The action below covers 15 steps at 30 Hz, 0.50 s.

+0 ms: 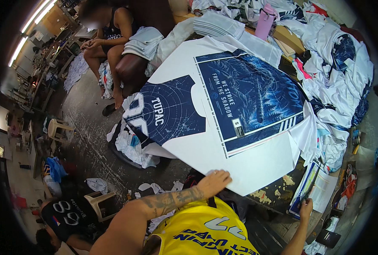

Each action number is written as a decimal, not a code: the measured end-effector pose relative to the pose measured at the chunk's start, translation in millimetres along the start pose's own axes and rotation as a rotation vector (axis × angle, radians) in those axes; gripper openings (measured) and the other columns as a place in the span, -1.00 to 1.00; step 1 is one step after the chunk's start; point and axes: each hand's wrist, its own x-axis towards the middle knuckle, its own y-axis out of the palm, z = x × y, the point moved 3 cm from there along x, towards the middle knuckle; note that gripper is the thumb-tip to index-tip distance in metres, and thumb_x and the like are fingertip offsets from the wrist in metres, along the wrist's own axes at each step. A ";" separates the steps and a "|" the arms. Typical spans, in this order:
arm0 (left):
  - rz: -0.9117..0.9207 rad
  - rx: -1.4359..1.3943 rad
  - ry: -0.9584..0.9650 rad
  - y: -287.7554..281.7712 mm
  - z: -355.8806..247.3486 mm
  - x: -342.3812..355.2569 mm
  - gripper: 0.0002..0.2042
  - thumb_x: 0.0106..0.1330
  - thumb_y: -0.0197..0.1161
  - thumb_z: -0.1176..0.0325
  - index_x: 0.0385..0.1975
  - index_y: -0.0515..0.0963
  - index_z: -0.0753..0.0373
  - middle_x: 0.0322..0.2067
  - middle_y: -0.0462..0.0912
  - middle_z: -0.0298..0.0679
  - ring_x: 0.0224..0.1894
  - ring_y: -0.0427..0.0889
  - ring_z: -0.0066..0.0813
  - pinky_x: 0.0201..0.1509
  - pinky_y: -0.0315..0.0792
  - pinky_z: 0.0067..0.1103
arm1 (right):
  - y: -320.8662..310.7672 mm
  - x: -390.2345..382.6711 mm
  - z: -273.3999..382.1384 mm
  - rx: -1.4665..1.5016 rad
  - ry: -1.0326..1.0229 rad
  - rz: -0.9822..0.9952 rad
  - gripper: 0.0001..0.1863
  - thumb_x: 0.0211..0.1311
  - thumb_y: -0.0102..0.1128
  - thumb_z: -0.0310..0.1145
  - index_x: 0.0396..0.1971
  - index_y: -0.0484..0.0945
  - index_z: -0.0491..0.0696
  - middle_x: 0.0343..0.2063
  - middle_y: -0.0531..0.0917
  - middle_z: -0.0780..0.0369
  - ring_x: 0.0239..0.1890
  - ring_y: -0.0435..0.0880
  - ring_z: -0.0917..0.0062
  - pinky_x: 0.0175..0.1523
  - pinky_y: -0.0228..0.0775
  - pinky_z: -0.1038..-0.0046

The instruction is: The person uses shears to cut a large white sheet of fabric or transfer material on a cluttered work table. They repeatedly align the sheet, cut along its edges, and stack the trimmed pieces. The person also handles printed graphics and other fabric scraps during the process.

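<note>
1. At the near edge of the white printed sheet (257, 170), your left hand (215, 182) lies back upward, its fingers fairly close together over the border. The thumb's side is hidden, so I cannot tell whether they pinch the sheet or merely rest on it.
2. Should they only be resting, a sideways pull could crease that border or swing the sheet askew, because the hold would be loose.
3. Relative to those fingertips, the sheet lies beneath and just beyond them, spreading away from you; its navy rectangular panel (248, 93) is farther in, apart from your fingers.
4. Right of the sheet's near corner, your right hand (306, 208) is at a dark-blue page (301, 193) beside white papers (327, 191). Its fingers look bent; I cannot tell what they clamp, if anything. A careless tug might scatter the papers.
5. At the sheet's left end, the navy jersey-shaped panel (176, 106) droops near a cloth bundle (131, 144); that overhang could snag or drag the rest leftward.
6. Along the sheet's right side, heaped garments (346, 93) crowd it and may catch.
7. Beyond the sheet's far edge are a folded white stack (218, 25) and a pink bottle (265, 21); past its far left, a person (121, 27) sits.
</note>
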 end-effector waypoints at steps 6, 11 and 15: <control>-0.198 -0.322 -0.112 -13.5 9.1 -14.9 -0.87 0.37 0.35 0.34 -0.20 0.73 0.21 -0.15 0.73 -0.18 -0.02 0.64 -0.05 0.15 0.51 -0.22 | -29.4 -134.4 30.5 0.942 0.394 0.532 -0.71 0.60 0.24 -0.10 -0.17 0.53 -0.03 -0.39 0.61 0.29 -0.40 0.66 0.46 -0.30 0.55 0.38; -0.403 -0.485 -0.414 -27.5 9.8 -30.8 -0.85 0.44 0.37 0.30 -0.18 0.80 0.21 -0.16 0.79 -0.29 0.10 0.54 -0.15 0.27 0.35 -0.28 | 12.4 -230.1 163.3 0.287 -0.036 1.307 -0.08 0.38 0.30 0.33 0.40 0.46 -0.18 0.19 0.67 -0.06 0.29 0.64 0.16 0.38 0.42 0.19; -0.281 -0.382 -0.364 -26.6 -1.6 -21.6 -0.86 0.41 0.40 0.32 -0.19 0.80 0.21 -0.15 0.71 -0.32 0.14 0.49 -0.18 0.29 0.26 -0.24 | 71.8 -207.6 257.9 0.294 -0.123 1.308 0.07 0.21 0.33 0.51 0.35 0.43 -0.18 0.18 0.69 -0.14 0.28 0.66 0.01 0.31 0.44 0.13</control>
